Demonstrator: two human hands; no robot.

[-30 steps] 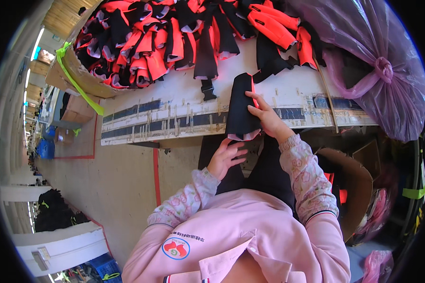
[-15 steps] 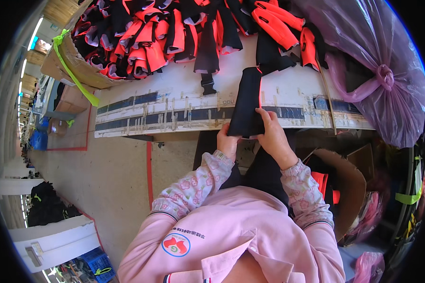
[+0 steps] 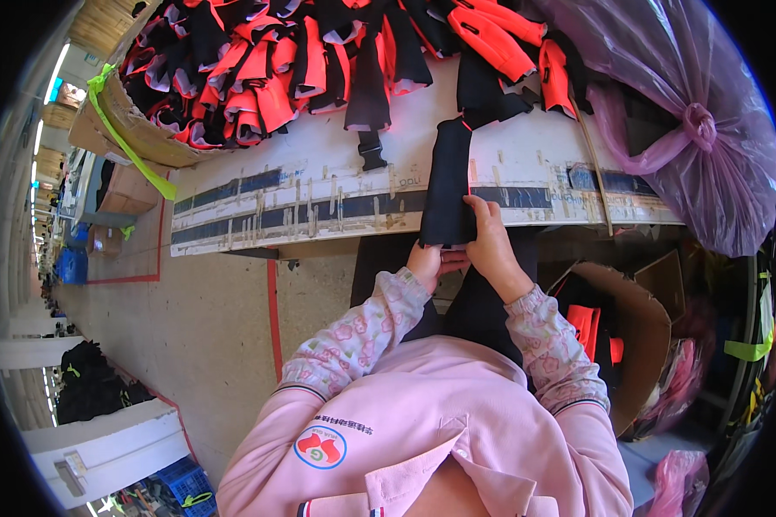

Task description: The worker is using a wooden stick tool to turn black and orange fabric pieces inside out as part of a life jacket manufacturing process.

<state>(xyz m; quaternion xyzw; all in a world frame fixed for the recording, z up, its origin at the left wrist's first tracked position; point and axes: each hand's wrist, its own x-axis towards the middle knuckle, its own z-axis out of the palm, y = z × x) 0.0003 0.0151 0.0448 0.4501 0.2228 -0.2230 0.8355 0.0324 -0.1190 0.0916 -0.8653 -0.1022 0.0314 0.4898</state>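
Observation:
A long black fabric piece [image 3: 447,185] with a thin orange edge lies over the table's front edge, its near end toward me. My right hand [image 3: 491,246] grips its lower right edge, with fingers on top and the rest beneath. At the near end, my left hand [image 3: 428,262] holds the fabric from below, its fingers partly hidden under it. The far end of the piece touches another black fabric piece [image 3: 481,90]. A black strap with a buckle [image 3: 372,153] hangs from the pile to the left.
A large heap of black and orange fabric pieces [image 3: 259,103] covers the back of the white table [image 3: 319,224], beside a cardboard box [image 3: 138,108]. A tied purple plastic bag [image 3: 707,172] bulges at the right. An open carton [image 3: 638,336] stands below it near my right arm.
My left hand has shifted slightly right and lower beneath the near end of the fabric. The piece now lies a little straighter; my right hand keeps its grip.

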